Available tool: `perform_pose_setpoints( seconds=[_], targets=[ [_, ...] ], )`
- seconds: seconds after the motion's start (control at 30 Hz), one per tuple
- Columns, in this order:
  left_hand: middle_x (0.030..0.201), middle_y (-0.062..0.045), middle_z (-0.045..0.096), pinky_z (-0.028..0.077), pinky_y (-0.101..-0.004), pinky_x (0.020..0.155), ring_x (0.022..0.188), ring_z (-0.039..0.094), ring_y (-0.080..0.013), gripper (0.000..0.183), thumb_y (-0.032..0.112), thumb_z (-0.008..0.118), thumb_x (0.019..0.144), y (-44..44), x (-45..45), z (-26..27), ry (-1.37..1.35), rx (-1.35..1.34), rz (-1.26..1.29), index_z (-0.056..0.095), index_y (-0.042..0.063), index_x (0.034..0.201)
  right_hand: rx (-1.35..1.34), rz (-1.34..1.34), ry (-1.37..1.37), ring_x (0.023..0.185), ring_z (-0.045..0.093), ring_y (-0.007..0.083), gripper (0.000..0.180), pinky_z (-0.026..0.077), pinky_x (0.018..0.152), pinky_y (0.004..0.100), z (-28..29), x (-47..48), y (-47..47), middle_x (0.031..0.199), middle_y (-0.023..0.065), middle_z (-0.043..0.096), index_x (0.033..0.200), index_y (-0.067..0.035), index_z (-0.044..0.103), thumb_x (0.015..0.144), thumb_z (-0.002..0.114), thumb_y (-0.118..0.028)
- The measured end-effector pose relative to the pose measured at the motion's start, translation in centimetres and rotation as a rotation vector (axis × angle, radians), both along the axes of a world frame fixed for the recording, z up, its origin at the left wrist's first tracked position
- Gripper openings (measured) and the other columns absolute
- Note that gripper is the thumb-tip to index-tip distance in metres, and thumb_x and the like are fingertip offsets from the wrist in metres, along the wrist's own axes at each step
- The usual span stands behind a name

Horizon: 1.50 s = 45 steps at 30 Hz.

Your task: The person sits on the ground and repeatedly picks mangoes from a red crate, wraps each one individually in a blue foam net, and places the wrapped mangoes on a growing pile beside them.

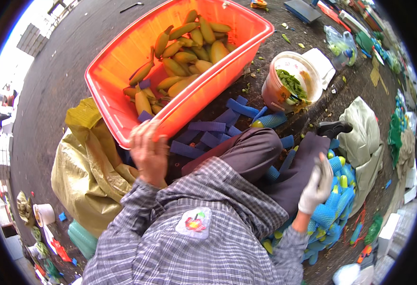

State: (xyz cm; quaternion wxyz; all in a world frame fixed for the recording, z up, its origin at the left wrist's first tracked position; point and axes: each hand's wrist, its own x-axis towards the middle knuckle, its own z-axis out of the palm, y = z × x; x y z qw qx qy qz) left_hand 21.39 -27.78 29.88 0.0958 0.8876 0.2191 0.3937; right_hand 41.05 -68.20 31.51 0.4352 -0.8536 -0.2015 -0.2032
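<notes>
My left hand, bare and blurred by motion, is at the near corner of a tilted orange-red plastic tub. Its fingers overlap the tub's rim; whether they grip it cannot be told. Inside the tub lie many elongated yellow-green fruits or vegetables. My right hand wears a pale glove and is held up with its fingers extended, nothing visible in it. Beside and below it is a heap of green produce in blue foam net sleeves. Loose blue-purple foam sleeves lie between the tub and my bent leg.
A white bucket with green trimmings stands right of the tub. A yellow woven sack slumps at the left and a pale sack at the right. Plastic bags and scraps lie along the right side of the dark floor.
</notes>
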Motion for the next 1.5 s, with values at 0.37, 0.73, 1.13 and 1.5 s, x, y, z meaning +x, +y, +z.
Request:
perform_pose_setpoints(
  seconds=[0.37,0.73,1.13,1.5],
  targets=[
    [0.08,-0.009,0.072,0.052,-0.0432,0.072,0.07,0.066,-0.0302,0.021,0.011,0.087,0.092,6.7,1.1,-2.8,-0.036,0.059,0.333,0.07,0.007,0.08,-0.246,0.634,-0.485,0.126,0.071,0.0355,0.032,0.053,0.111,0.0456,-4.2,26.3,36.0,0.137,0.0179,0.076,0.136,-0.004,0.077,0.109,0.067,-0.017],
    [0.071,-0.01,0.061,0.045,-0.0396,0.06,0.065,0.058,-0.024,0.021,-0.005,0.061,0.097,31.8,-4.1,-5.9,-0.208,0.061,0.183,0.062,0.001,0.077,-0.315,0.631,-0.345,0.093,0.073,0.0263,0.028,0.052,0.096,0.0413,-4.1,14.9,44.8,0.1,0.0083,0.079,0.126,-0.009,0.083,0.103,0.072,-0.021],
    [0.064,-0.01,0.051,0.041,-0.044,0.069,0.068,0.05,-0.028,0.039,0.005,0.056,0.107,29.5,2.2,-4.6,-0.169,-0.069,0.528,0.058,0.001,0.068,-0.282,0.863,-0.405,0.076,0.072,0.0267,0.031,0.058,0.071,0.0373,-3.9,29.1,46.2,0.085,0.014,0.072,0.113,0.004,0.082,0.11,0.055,-0.012],
    [0.066,-0.013,0.057,0.04,-0.0442,0.06,0.063,0.053,-0.03,0.023,-0.008,0.067,0.093,28.0,7.3,-3.5,-0.051,0.294,0.367,0.063,-0.004,0.071,-0.046,0.472,0.086,0.076,0.055,0.0051,0.028,0.046,0.069,0.0241,-5.6,37.1,48.2,0.087,-0.0024,0.066,0.121,-0.004,0.085,0.116,0.063,-0.021]
  ],
)
